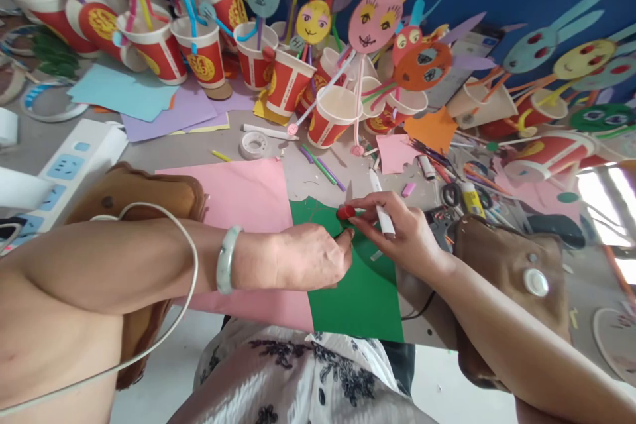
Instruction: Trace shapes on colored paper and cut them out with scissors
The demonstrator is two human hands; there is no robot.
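Note:
My right hand (405,228) is closed around a white marker pen (379,202), tucked between thumb and fingers. At its fingertips is a small round red piece (346,212), just above a sheet of green paper (358,301). My left hand (315,255), with a pale bangle (228,260) at the wrist, rests over the same sheet. Its fingers are pinched together close to the red piece; what they hold, if anything, is hidden. Pink paper (243,192) lies partly under my left forearm, beside the green sheet.
Red-and-white paper cups (291,83) with paper faces on straws line the back. A tape roll (253,144), a pink scrap (395,154) and a glue stick (472,199) lie on the table. A power strip (64,172) stands left; a white cable crosses my left arm.

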